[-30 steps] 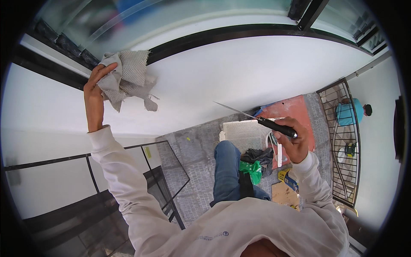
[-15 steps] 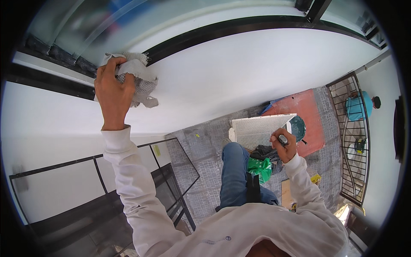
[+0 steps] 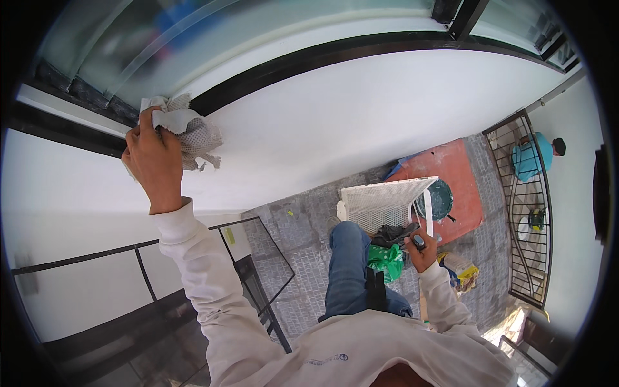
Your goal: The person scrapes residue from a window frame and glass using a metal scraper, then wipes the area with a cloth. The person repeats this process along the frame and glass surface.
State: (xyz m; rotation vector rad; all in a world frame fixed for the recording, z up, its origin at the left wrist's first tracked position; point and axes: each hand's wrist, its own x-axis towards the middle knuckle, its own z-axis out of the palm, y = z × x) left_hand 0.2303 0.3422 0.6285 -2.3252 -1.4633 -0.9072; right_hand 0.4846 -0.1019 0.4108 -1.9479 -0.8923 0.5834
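Note:
My left hand [image 3: 153, 161] grips a greyish-white mesh rag [image 3: 196, 134], pressed around the black frame bar [image 3: 277, 71] along the bottom of the window at upper left. The rag's frayed end hangs against the white wall below. At lower right, my right hand [image 3: 422, 250] is closed around a tool's grey-and-black handle [image 3: 419, 242]; its working end cannot be made out. Just beyond that hand are a white perforated panel with a frame [image 3: 380, 203], a dark cloth [image 3: 393, 235] and a green plastic bag [image 3: 387, 259].
A dark green tub [image 3: 437, 198] stands on a red sheet [image 3: 461, 171] on the paved floor. A yellow-and-blue sack [image 3: 459, 271] lies near my right forearm. Black railings [image 3: 148, 274] stand at left. At far right, a person in turquoise [image 3: 530, 160] is behind a metal gate [image 3: 521, 226].
My left hand and the rag have shifted left and slightly down along the frame bar. My right hand has come down, nearer my body, still around the handle. More of the sack shows.

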